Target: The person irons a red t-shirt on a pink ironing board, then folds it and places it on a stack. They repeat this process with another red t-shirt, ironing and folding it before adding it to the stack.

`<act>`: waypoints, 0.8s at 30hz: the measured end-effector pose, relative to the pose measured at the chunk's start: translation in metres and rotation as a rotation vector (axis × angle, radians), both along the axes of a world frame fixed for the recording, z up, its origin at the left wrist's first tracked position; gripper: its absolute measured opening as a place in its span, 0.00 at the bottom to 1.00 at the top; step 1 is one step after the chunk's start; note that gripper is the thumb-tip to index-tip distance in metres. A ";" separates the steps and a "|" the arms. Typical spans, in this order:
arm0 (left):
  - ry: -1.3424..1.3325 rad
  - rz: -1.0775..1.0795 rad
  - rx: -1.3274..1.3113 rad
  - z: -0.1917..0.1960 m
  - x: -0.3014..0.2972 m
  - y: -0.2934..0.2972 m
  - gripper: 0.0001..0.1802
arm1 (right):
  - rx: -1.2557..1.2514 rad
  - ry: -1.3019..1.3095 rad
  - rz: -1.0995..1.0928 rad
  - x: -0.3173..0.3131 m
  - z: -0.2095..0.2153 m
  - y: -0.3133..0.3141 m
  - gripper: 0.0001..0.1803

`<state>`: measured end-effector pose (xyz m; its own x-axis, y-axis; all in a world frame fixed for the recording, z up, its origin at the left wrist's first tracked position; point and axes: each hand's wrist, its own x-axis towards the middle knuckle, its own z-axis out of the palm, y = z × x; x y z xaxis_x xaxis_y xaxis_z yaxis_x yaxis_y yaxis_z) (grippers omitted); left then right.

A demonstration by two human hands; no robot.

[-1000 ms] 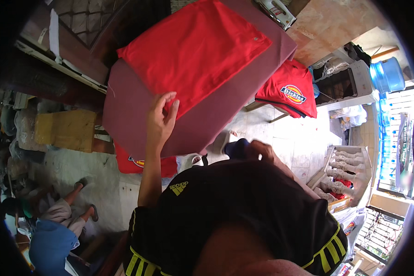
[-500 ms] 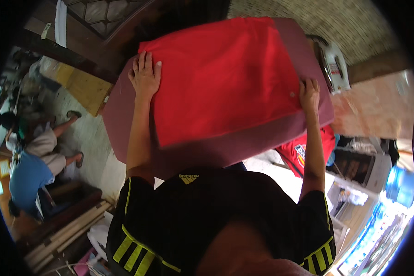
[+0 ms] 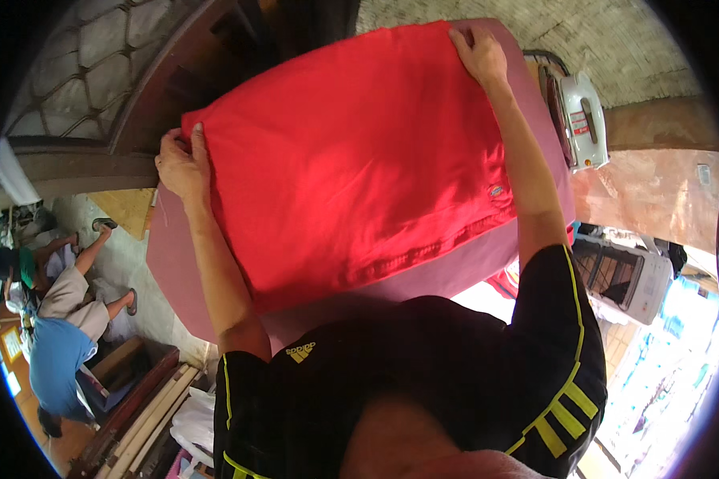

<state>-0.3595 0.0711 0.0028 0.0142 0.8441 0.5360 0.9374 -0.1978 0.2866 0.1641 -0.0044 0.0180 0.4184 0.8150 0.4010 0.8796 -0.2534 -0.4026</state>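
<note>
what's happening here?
A person in a black shirt stands over a mauve padded board with a red garment spread flat on it. The left hand holds the garment's left edge, fingers curled onto the cloth. The right hand presses on its far right corner. A white iron sits at the board's right end, untouched. Two other people are down on the floor at the left.

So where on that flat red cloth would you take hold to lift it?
Probably by its two far corners, reaching over from the near side. The red cloth lies spread flat on the pink board, and the left hand and right hand already rest on those corners, where the edges are free to pinch.
</note>
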 end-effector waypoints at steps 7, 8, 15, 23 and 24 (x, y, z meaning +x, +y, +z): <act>-0.319 -0.069 0.045 0.000 -0.016 0.001 0.19 | 0.200 -0.158 -0.037 0.036 -0.030 0.024 0.16; -0.302 -0.073 0.043 -0.001 -0.019 0.001 0.20 | 0.179 -0.126 -0.043 0.038 -0.035 0.025 0.16; -0.123 -0.223 0.048 0.002 -0.033 -0.061 0.21 | -0.095 -0.017 0.040 0.016 -0.014 -0.077 0.21; -0.521 -0.076 -0.341 0.019 -0.032 -0.284 0.14 | -0.007 0.118 0.121 -0.055 -0.007 -0.295 0.18; -0.503 -0.122 -0.241 0.014 -0.026 -0.291 0.12 | 0.065 0.100 0.171 -0.058 -0.009 -0.300 0.17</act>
